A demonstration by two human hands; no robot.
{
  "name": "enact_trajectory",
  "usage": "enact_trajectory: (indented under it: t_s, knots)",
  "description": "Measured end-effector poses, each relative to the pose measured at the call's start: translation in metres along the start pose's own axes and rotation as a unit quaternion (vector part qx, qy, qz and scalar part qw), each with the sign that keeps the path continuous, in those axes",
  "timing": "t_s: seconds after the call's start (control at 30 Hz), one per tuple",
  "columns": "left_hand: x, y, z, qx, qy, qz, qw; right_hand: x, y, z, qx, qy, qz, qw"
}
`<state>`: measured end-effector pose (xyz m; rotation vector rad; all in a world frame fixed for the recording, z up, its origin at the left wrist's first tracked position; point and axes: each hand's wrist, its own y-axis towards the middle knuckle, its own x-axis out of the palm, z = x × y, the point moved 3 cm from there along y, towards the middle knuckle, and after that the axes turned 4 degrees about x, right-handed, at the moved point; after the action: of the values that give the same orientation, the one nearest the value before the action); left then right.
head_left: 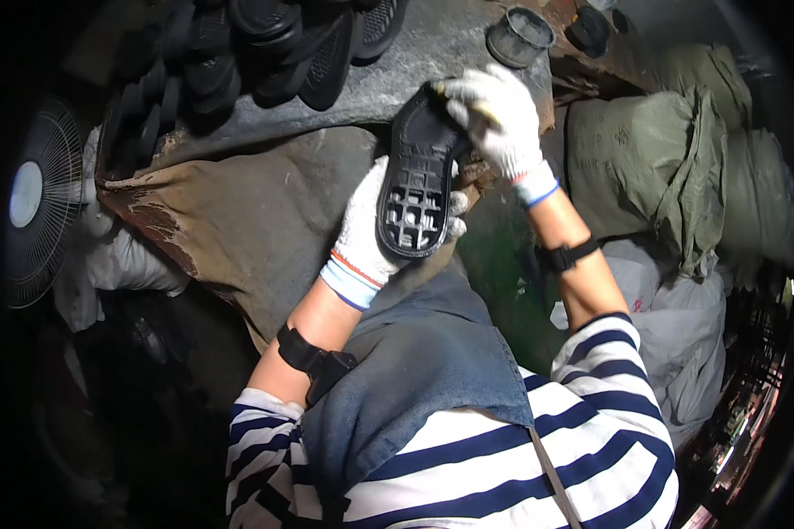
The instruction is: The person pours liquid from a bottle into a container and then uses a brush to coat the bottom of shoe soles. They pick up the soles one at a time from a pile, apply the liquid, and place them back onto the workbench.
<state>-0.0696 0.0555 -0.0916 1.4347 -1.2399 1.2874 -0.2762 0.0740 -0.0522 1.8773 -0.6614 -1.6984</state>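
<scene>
A black shoe sole (421, 167) is held up at an angle before me, its toe end pointing away. Square open cells of a grid show at its near heel end, and the surface toward the toe looks smoother. My left hand (366, 220), in a white knit glove, wraps round the sole from beneath, fingertips showing at its right edge. At the upper right edge of the toe is my gloved right hand (501, 119). Its fingers are bent together; something small and yellowish shows at their tips, too small to name.
Several black soles (322, 62) are stacked at the back left of the grey worktop (370, 101). A round grimy tub (520, 38) stands at the back right. Green sacks (631, 167) fill the right side, and a fan (40, 203) stands at the left.
</scene>
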Motion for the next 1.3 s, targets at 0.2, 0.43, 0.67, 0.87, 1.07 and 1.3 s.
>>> enact_trajectory:
  t_s: [0.2,0.43,0.67,0.87,1.07,1.3]
  knots:
    - [0.004,0.003,0.003,0.025,0.044,-0.001,0.999,-0.003,0.017,0.001,-0.033,0.052,0.024,0.998]
    - [-0.005,0.006,0.012,0.025,0.094,0.064,0.993,-0.019,0.004,0.017,0.167,0.003,-0.016,0.986]
    - [-0.032,-0.012,0.026,0.012,0.121,0.066,0.99,-0.033,-0.028,-0.041,0.408,0.269,0.0,0.872]
    - [-0.031,0.004,0.017,-0.028,0.017,0.052,0.998,0.023,-0.027,0.046,0.287,0.132,0.065,0.947]
    - [-0.033,-0.012,0.029,0.065,0.312,0.05,0.947,0.003,-0.012,-0.057,0.367,0.319,-0.043,0.873]
    - [-0.025,0.002,0.027,0.02,0.023,-0.079,0.996,-0.046,-0.023,-0.119,0.375,0.496,0.055,0.781]
